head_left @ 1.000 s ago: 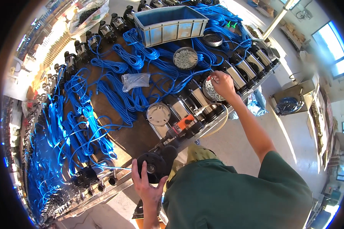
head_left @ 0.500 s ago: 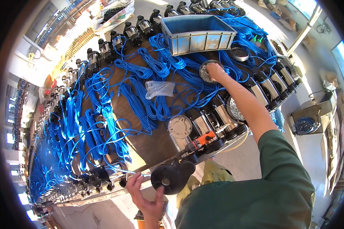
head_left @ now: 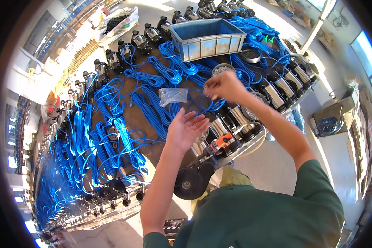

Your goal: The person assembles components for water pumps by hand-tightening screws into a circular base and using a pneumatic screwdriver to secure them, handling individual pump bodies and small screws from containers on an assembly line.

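Note:
My left hand [head_left: 187,131] is open, palm up with the fingers spread, above the near side of the table and close to several silver cylinders. My right hand [head_left: 229,87] hovers just in front of a round dish of small metal parts [head_left: 224,69]. Its fingers are curled together, and whatever they may hold is too small to make out. Below the hands, a black round-ended pump casing [head_left: 190,182] rests against the table's front edge by my body. An orange and black power tool [head_left: 221,143] lies across the silver pump bodies [head_left: 237,116] at that edge.
Coiled blue cables [head_left: 151,109] cover much of the brown table. A clear plastic bag [head_left: 172,96] lies among them. A grey-blue crate [head_left: 208,41] stands behind the dish, beside a dark bowl [head_left: 250,56]. Pumps [head_left: 140,41] line the far edge.
My right hand has come out of the dish and moved toward me and left. My left hand has left the black casing and risen forward over the table, palm turned up.

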A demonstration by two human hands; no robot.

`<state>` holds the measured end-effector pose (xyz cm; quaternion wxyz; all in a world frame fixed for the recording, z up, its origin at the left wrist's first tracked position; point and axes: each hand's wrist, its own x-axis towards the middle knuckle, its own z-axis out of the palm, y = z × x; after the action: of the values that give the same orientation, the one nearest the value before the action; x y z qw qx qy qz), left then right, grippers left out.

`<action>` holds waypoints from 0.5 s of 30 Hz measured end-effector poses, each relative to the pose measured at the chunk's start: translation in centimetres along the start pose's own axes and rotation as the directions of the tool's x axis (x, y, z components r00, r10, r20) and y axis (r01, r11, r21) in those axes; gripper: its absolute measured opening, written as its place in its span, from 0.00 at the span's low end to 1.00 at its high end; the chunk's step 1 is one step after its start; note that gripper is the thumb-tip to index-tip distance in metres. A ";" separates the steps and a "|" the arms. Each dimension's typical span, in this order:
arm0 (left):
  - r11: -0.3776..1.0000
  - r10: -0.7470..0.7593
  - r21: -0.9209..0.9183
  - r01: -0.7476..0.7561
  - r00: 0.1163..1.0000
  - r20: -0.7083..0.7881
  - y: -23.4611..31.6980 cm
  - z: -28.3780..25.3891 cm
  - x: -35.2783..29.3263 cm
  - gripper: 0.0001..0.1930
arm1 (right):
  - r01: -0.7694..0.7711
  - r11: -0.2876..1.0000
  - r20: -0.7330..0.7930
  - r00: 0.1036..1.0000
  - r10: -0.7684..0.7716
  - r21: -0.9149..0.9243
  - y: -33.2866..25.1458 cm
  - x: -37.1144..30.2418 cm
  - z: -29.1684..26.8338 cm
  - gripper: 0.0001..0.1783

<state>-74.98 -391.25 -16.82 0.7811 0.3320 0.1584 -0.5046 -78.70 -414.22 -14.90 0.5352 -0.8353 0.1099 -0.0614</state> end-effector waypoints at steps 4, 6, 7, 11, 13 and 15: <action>0.999 0.042 -0.015 -0.041 0.995 0.085 -1.6 -1.3 -0.4 0.22 | 0.218 0.971 0.174 0.965 -0.198 -0.099 -4.4 -6.6 5.9 0.15; 0.994 0.103 0.028 -0.103 0.995 -0.004 -1.6 -4.3 0.1 0.20 | 0.181 0.983 0.028 0.983 -0.180 -0.041 -3.9 -8.0 7.1 0.18; 0.996 0.062 0.057 -0.065 0.997 0.054 -1.4 -5.8 0.3 0.19 | 0.037 0.990 -0.116 0.993 -0.022 0.134 -1.8 -9.2 7.9 0.17; 0.995 0.075 0.056 -0.078 0.996 0.050 0.7 -6.2 -2.5 0.17 | -0.610 0.416 0.168 0.676 0.718 0.675 4.1 -15.1 10.9 0.11; 0.997 0.074 0.027 -0.077 0.992 0.104 1.2 -6.2 -3.9 0.15 | -0.676 0.186 0.261 0.502 0.825 0.713 7.3 -15.5 13.2 0.10; 0.993 0.106 0.029 -0.111 0.985 0.139 1.6 -7.2 -4.6 0.14 | -0.788 0.205 0.177 0.368 0.913 0.581 7.1 -14.5 14.5 0.12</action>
<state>-74.92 -382.81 -18.81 0.8103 0.3187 0.0766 -0.4857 -90.41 -400.74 -27.22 0.6878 -0.4131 0.5828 0.1290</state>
